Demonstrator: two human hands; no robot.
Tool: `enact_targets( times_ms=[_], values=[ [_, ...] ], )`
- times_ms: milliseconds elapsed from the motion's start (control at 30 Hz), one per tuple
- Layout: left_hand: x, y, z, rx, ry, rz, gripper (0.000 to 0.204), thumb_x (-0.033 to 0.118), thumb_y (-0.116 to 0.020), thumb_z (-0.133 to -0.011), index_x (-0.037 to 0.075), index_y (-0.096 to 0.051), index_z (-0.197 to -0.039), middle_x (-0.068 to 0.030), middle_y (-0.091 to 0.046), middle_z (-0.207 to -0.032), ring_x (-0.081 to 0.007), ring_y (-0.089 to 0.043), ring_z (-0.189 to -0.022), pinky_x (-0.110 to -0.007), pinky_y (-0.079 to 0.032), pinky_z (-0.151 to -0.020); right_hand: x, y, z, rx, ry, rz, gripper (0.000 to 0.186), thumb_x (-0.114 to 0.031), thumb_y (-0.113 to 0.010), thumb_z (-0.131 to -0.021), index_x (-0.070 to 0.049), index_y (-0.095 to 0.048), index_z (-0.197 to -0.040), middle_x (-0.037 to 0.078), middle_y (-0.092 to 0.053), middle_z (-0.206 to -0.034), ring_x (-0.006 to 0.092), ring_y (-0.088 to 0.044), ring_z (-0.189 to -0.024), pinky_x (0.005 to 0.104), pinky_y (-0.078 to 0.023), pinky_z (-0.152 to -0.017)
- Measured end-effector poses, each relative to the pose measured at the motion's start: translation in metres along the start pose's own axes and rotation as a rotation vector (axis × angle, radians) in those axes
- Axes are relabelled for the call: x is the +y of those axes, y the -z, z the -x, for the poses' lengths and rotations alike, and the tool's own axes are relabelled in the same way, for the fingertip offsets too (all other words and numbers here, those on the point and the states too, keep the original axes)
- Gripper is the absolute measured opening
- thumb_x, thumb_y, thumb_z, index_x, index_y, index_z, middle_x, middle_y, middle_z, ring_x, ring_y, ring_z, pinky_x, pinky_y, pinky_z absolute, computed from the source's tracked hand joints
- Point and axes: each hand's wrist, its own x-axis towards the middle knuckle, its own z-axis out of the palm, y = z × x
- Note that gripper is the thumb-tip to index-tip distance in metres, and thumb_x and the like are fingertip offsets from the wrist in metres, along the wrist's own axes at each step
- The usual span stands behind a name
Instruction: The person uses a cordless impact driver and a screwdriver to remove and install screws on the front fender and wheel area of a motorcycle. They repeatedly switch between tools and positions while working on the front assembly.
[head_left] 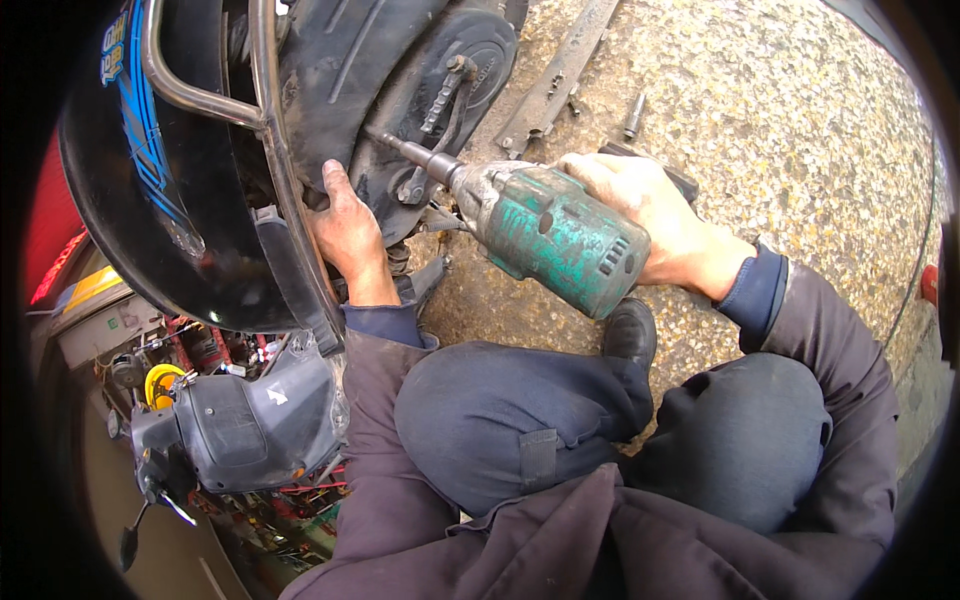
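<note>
My right hand (650, 215) is wrapped around a worn green impact wrench (560, 235), its handle mostly hidden by the hand. A socket and thin extension (425, 158) run from its nose, and the tip meets the dark side cover (355, 105) of a scooter. Just left of that tip, my left hand (350, 235) lies against the scooter beside a bent metal guard bar (270, 130). Its thumb points up along the cover, while the other fingers are hidden. A kick-start lever (440, 100) sits on the cover beyond the tool.
A long flat metal bar (560, 75) and a small metal cylinder (635, 115) lie on the pebbled ground (780, 130). The scooter's black body panel (190, 180) rises at left. A grey scooter (240, 415) stands lower left. My shoe (630, 340) is below the wrench.
</note>
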Motion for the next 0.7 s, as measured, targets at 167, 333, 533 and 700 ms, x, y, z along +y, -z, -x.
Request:
enact_targets(
  times_ms=[167, 333, 533, 700],
  values=[
    [-0.017, -0.004, -0.007, -0.072, -0.337, -0.131, 0.079, 0.018, -0.082, -0.077, -0.009, -0.038, -0.137, -0.0251, -0.045, -0.139, -0.0326, -0.046, -0.126, -0.042, -0.033, -0.109, 0.007, 0.001, 0.001, 0.041, 0.09, -0.134, 0.047, -0.023, -0.077, -0.068, 0.001, -0.059, -0.104, 0.02, -0.062, -0.078, 0.0404, -0.063, -0.076, 0.045, -0.051, -0.07],
    [-0.029, -0.011, -0.015, -0.07, -0.271, -0.073, 0.083, 0.014, -0.083, -0.075, -0.01, -0.036, -0.14, -0.0271, -0.042, -0.143, -0.036, -0.043, -0.13, -0.043, -0.029, -0.112, 0.013, -0.002, 0.006, 0.067, 0.083, -0.032, 0.042, -0.021, -0.076, -0.069, -0.001, -0.058, -0.102, 0.02, -0.062, -0.079, 0.0403, -0.064, -0.079, 0.0469, -0.051, -0.07],
    [-0.027, -0.012, -0.012, -0.052, -0.23, -0.043, 0.073, 0.012, -0.083, -0.075, -0.013, -0.042, -0.13, -0.0255, -0.052, -0.131, -0.0324, -0.052, -0.117, -0.041, -0.039, -0.104, 0.013, -0.004, 0.009, 0.134, 0.111, 0.007, 0.039, -0.021, -0.076, -0.072, -0.003, -0.058, -0.101, 0.019, -0.063, -0.079, 0.0397, -0.064, -0.079, 0.0468, -0.051, -0.069],
    [-0.032, -0.012, -0.011, -0.03, -0.237, -0.151, 0.072, 0.019, -0.084, -0.076, -0.014, -0.044, -0.125, -0.0243, -0.056, -0.122, -0.0317, -0.056, -0.108, -0.042, -0.044, -0.099, 0.017, -0.002, 0.01, -0.018, 0.081, 0.079, 0.064, -0.03, -0.074, -0.076, 0.002, -0.054, -0.127, 0.022, -0.064, -0.104, 0.0396, -0.063, -0.094, 0.0442, -0.051, -0.082]
  ],
)
